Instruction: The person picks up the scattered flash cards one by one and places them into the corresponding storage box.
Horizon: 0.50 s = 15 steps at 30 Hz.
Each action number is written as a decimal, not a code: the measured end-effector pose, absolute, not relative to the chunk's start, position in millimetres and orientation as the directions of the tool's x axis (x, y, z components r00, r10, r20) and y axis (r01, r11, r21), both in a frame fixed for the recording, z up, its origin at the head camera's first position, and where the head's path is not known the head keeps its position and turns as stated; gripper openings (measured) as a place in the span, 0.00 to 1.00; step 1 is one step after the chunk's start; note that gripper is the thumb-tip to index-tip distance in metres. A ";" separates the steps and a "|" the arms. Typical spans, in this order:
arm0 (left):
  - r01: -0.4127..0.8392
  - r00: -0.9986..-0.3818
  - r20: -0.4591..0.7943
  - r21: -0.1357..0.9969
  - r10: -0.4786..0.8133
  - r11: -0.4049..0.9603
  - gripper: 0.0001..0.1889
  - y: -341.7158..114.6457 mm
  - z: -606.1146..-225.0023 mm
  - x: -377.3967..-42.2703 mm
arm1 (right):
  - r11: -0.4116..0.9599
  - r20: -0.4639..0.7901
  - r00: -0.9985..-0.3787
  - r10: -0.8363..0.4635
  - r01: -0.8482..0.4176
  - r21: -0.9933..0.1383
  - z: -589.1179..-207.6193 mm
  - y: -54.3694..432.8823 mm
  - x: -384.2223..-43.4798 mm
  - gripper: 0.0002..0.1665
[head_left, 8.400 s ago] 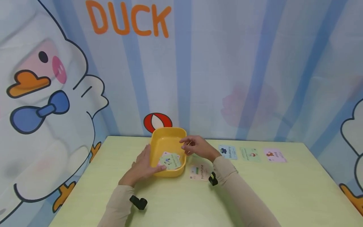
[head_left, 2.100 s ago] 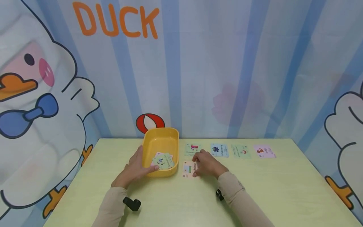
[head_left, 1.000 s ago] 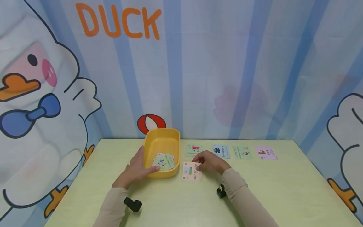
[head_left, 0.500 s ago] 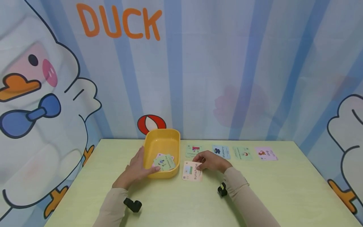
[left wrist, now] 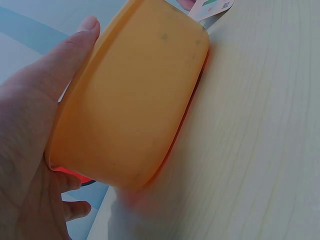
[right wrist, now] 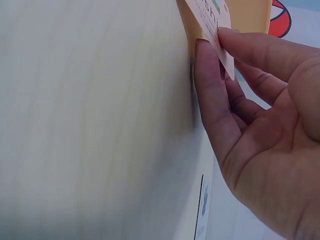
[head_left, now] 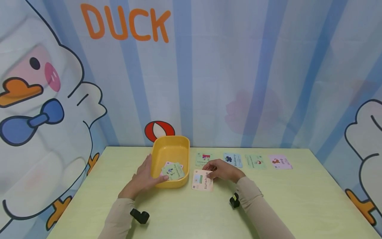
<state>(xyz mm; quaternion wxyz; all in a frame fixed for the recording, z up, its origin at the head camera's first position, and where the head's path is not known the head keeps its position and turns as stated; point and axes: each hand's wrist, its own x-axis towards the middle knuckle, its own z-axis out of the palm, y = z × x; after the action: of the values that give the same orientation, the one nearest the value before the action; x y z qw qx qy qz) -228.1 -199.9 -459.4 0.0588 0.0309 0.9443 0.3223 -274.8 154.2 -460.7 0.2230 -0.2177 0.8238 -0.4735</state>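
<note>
In the head view, my left hand (head_left: 142, 178) grips the near left corner of a yellow plastic tray (head_left: 170, 146), thumb over its rim. The left wrist view shows the thumb (left wrist: 80, 42) lying along the tray's edge. Several word cards (head_left: 173, 171) lie in the tray, a green one on top. Just right of it, my right hand (head_left: 223, 170) pinches a peach "sunshine" card (head_left: 199, 181) between thumb and fingers. In the right wrist view, that card (right wrist: 210, 25) is tilted, its held edge raised off the table.
A row of cards lies along the back of the pale table (head_left: 191, 215): a green one (head_left: 204, 159), a blue "blueberry" card (head_left: 232, 159), another green one (head_left: 255, 161) and a pink "dog" card (head_left: 280, 162). Behind hangs a duck-print cloth (head_left: 215, 73).
My right hand has moved from the tray's right edge down to the sunshine card and taken hold of it. The green card at the row's left end now shows. The left hand stays on the tray.
</note>
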 end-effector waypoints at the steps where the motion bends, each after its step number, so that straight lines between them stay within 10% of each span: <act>1: 0.021 -0.991 -0.091 0.613 0.097 0.790 0.68 -199.9 -459.1 -228.1 | 0.455 -0.158 -0.807 -0.569 -0.149 -0.878 -460.8 154.6 -274.5 0.16; 15: 0.014 -0.992 -0.092 0.613 0.089 0.790 0.68 -199.3 -460.5 -228.6 | 0.413 -0.164 -0.815 -0.556 -0.100 -0.905 -455.7 160.3 -269.8 0.17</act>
<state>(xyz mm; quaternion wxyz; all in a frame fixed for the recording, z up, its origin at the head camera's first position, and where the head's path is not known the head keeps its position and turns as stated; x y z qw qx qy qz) -228.6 -199.3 -460.5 0.0582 0.0271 0.9442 0.3230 -269.8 160.3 -455.7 0.2270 -0.2024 0.8094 -0.5024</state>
